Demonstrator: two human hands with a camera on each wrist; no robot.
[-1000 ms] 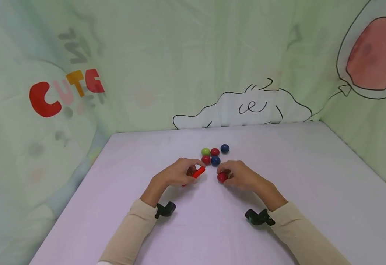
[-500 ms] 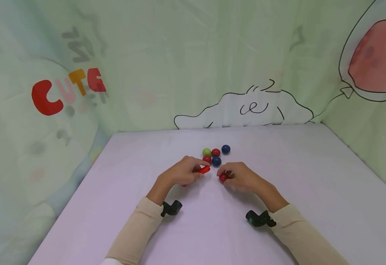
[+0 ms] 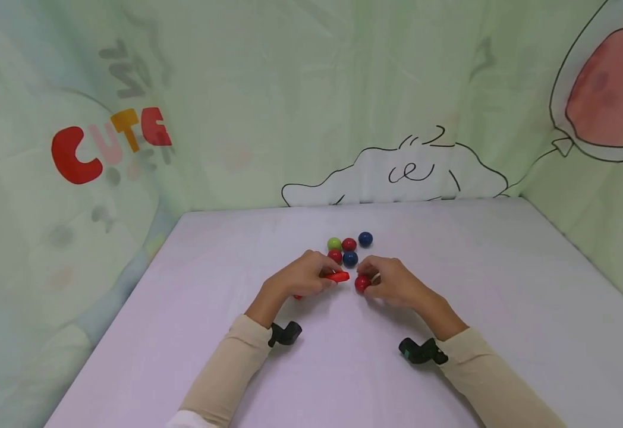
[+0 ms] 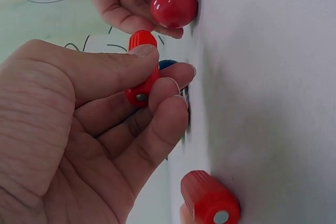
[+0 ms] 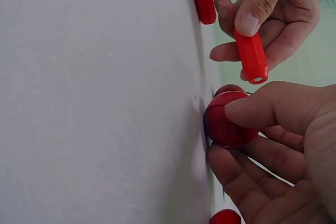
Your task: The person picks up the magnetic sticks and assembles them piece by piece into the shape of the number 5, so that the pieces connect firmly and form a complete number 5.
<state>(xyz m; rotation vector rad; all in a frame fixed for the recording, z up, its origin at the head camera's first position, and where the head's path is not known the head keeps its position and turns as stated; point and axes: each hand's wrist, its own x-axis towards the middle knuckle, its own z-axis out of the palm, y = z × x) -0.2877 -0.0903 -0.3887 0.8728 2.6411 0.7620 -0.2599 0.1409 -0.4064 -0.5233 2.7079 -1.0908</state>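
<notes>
Red rod (image 3: 336, 276), short and ribbed, pinched between thumb and curled fingers of left hand (image 3: 303, 277); held just above the table (image 3: 504, 297), its free end pointing at the right hand (image 3: 392, 282). Left wrist view shows a small metal spot in the rod's end face. Red ball (image 3: 362, 283) gripped by right hand, thumb over the top and fingers curled round it, ball resting on the table. Rod tip and ball near each other, a small gap between them.

Second red rod (image 4: 210, 199) lies on the table under the left hand, untouched.

Just beyond the hands, a cluster of balls on the table: green ball (image 3: 334, 244), two more red balls (image 3: 349, 244), dark blue ball (image 3: 350, 258) close together, another blue ball (image 3: 365, 239) slightly apart to the right.

Beige sleeves on both arms. Black wrist cameras (image 3: 285, 333) on both wrists. Pale green printed cloth (image 3: 236, 119) hangs behind and at both sides.
</notes>
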